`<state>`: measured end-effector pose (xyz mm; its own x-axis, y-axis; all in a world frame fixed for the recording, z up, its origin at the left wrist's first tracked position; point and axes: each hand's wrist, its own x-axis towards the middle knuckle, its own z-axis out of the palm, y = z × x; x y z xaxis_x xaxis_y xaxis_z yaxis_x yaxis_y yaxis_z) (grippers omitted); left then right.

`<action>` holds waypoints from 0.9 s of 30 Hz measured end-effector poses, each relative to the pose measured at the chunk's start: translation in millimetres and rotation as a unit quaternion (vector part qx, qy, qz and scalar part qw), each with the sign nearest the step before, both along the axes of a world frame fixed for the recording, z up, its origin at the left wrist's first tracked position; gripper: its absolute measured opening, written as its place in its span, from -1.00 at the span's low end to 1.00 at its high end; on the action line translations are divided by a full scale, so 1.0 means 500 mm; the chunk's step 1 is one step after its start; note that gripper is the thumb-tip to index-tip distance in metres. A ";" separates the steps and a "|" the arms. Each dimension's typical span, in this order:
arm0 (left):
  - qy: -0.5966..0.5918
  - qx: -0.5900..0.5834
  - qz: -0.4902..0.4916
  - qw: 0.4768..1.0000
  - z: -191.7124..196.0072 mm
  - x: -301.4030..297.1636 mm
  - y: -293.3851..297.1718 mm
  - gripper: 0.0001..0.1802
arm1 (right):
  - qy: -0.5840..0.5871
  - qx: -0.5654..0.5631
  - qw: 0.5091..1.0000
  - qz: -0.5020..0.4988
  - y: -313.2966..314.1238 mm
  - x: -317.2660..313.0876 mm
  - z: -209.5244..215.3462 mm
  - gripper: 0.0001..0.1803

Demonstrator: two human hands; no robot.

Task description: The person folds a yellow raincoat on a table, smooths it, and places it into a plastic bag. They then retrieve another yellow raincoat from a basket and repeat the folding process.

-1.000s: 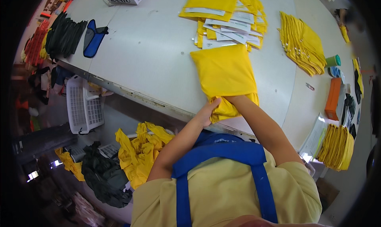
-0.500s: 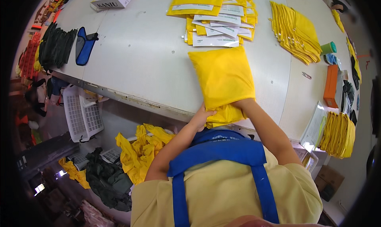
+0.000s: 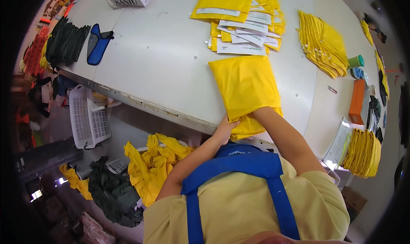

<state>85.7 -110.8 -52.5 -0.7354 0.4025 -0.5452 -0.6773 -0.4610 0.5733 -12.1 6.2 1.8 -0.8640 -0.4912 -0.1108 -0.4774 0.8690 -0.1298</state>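
A plump yellow fabric pouch (image 3: 247, 82) lies at the near edge of the table, its mouth toward me. My left hand (image 3: 227, 130) is closed on the left side of the mouth, thumb on top of the yellow cloth. Into the opening goes my right hand (image 3: 261, 112); only its wrist end shows, and the fingers are hidden inside. Bunched yellow cloth (image 3: 247, 128) sticks out of the mouth between both hands. Just beyond the pouch lies a pile of flat yellow packets (image 3: 222, 1) with white printed strips (image 3: 241, 47).
Folded yellow pieces (image 3: 322, 43) are fanned at the right, near a green cone (image 3: 355, 61), small snips (image 3: 332, 89) and an orange box (image 3: 357, 102). Dark folded cloth (image 3: 66, 43) and a blue-edged pouch (image 3: 98, 45) lie left. Below the table edge are a white basket (image 3: 87, 118) and loose yellow cloth (image 3: 149, 167).
The view has shifted slightly, so the table things sit a little further right and lower. My right hand stays inside the pouch; my left keeps its hold.
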 end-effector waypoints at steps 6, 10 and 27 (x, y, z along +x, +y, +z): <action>0.019 -0.034 0.009 0.999 -0.015 0.009 0.004 -0.42 | -0.072 -0.056 0.995 -0.044 0.178 0.094 -0.020 -0.33; -0.042 -0.018 -0.014 0.999 -0.007 0.003 -0.018 -0.28 | -0.019 -0.127 0.985 -0.116 0.162 0.096 -0.030 -0.39; 0.383 -0.471 -0.150 0.781 0.001 -0.251 0.064 -0.60 | -0.146 -0.186 0.933 -0.270 0.239 -0.030 0.007 -0.23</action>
